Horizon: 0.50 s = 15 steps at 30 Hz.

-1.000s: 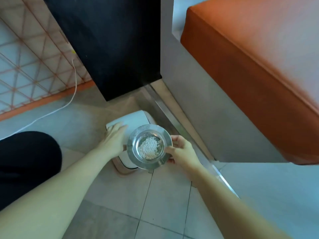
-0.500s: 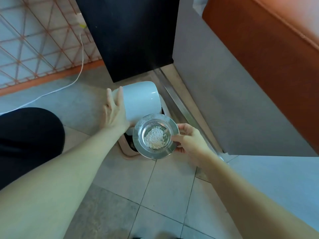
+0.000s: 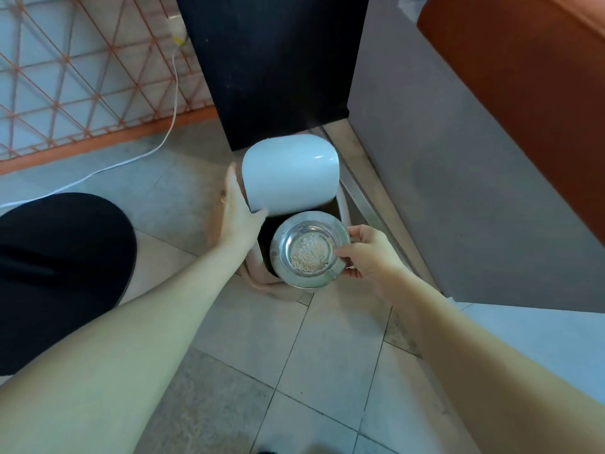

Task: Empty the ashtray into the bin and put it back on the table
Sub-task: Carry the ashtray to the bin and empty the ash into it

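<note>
A round metal ashtray [image 3: 294, 267] with pale grainy ash [image 3: 307, 250] in its bowl hangs level over the dark mouth of a small bin [image 3: 258, 276] on the floor. My right hand [image 3: 370, 257] pinches the ashtray's right rim. The bin's white lid [image 3: 289, 173] is raised upright. My left hand [image 3: 237, 211] holds the lid's left edge, fingers behind it. The bin's inside is dark and its contents are hidden.
A black cabinet panel [image 3: 275, 60] stands right behind the bin. A grey sofa base [image 3: 442, 175] with an orange cushion [image 3: 523, 77] is on the right. A white cable [image 3: 170, 126] runs along the tiled floor at the left, before an orange lattice [image 3: 65, 77]. My dark-clothed knee [image 3: 59, 270] is at the left.
My left hand has swung the lid from shut to fully upright. My right hand has brought the ashtray over the bin's mouth. The camera has moved closer.
</note>
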Each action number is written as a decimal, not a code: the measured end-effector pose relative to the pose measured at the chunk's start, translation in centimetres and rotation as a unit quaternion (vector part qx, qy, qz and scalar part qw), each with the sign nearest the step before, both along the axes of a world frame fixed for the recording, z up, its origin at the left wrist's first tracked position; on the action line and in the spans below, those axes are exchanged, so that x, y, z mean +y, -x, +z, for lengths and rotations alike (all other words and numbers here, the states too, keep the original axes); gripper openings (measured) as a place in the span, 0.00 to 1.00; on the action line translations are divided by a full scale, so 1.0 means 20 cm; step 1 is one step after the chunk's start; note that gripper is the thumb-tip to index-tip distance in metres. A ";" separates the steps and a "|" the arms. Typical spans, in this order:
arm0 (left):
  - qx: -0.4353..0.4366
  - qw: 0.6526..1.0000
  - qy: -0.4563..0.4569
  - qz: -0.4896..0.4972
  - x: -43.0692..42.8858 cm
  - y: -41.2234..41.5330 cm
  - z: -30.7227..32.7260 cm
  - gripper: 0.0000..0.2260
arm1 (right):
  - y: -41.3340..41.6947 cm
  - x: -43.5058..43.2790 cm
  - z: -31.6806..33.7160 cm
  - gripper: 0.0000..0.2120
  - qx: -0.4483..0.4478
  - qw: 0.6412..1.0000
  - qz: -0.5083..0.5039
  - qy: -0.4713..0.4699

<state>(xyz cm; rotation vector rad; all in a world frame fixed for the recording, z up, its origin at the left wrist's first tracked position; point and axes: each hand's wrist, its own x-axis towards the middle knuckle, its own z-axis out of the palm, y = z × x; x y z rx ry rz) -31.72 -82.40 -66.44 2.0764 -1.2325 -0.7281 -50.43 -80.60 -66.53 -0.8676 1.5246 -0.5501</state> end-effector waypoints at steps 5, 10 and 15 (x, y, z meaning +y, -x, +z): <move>-0.039 0.998 -0.045 -0.016 0.04 -0.07 -0.01 0.17 | -0.03 -0.04 -0.01 0.11 0.010 0.999 -0.019 -0.025; -0.034 0.997 -0.044 -0.062 0.06 -0.11 0.00 0.15 | -0.11 -0.12 0.00 0.10 0.005 0.999 -0.030 -0.039; -0.040 0.994 -0.041 -0.092 0.06 -0.15 0.02 0.13 | -0.20 -0.15 -0.01 0.10 0.041 0.999 -0.015 0.000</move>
